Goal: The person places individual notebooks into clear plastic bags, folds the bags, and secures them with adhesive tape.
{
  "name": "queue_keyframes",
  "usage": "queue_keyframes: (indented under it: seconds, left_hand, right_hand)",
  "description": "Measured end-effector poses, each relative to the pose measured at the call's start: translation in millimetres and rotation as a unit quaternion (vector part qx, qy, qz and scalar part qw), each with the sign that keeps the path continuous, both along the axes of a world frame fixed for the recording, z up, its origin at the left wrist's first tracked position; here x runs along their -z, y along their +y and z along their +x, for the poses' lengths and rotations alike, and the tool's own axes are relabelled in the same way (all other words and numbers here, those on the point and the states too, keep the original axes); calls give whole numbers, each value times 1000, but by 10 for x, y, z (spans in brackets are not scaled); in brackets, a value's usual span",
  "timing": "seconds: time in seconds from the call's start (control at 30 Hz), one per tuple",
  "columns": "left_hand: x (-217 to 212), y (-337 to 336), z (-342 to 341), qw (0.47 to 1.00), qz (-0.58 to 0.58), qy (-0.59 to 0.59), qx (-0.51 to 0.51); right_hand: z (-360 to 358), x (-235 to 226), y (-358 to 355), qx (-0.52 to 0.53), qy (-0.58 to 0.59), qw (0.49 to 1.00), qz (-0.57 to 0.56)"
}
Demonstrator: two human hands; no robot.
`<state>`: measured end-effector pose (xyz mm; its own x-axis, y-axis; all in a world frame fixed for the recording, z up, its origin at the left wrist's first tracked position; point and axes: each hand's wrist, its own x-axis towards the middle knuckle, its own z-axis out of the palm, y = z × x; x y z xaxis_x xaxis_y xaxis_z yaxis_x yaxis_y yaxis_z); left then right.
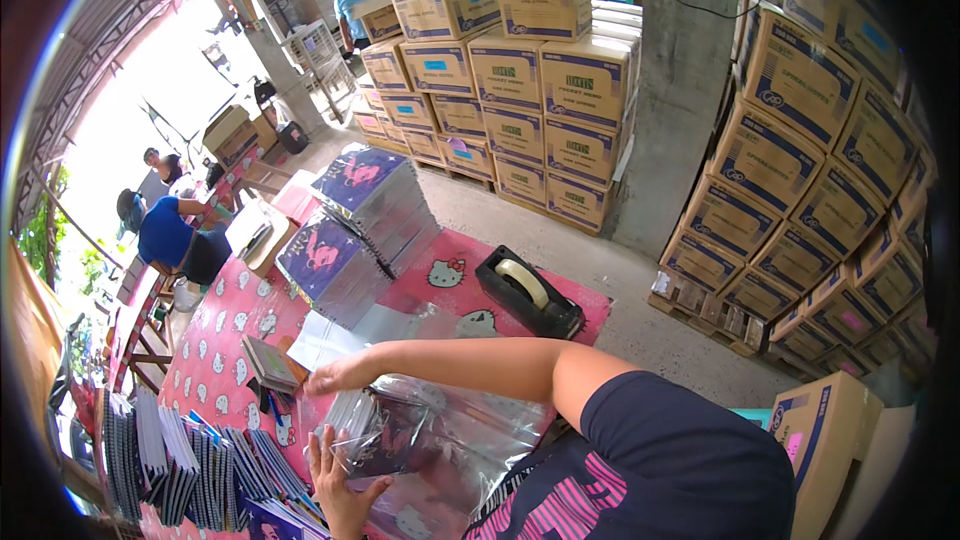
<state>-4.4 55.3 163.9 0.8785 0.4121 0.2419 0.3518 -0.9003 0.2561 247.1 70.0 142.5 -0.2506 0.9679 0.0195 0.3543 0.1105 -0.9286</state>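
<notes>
— Hands?
— Left hand (345, 488): fingers spread wide, thumb out, against the near-left part of a clear plastic bag (480, 420). Right hand (345, 372): fingers together, pointing left, at the bag's far-left edge; whether it pinches film, cannot tell.
— Contents and lie?
— Notebook stack (395, 445), dark-covered, inside the bag, on the pink table (220, 340). Pale page edges show at its left; its own long axis is unclear through the glare. Bag: lengthwise left to right, slack film spreading right.
— Surroundings?
— Spiral notebooks (215, 475), in rows, left. Taller notebook piles (330, 255), beyond. Black tape dispenser (530, 290), beyond the right forearm. Stacked cartons (560, 90), farther off.
</notes>
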Motion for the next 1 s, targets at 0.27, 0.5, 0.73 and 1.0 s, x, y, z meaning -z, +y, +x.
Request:
queue_keyframes:
  seconds: [0.27, 0.5, 0.73, 1.0]
  left_hand:
    - [78, 55, -37, 999, 4, -34, -3]
    - [19, 32, -54, 999, -5, -10, -39]
    - [4, 48, -24, 1000, -3, -8, -25]
    - [30, 57, -92, 999, -12, -10, -28]
  right_hand:
    - [1133, -79, -1973, 425, -50, 896, 121]
    - [1333, 826, -2830, 570, -33, 801, -179]
    - [1145, 829, -2964, 595, 2, 801, -67]
    - [830, 1216, -3375, 619, 144, 759, -141]
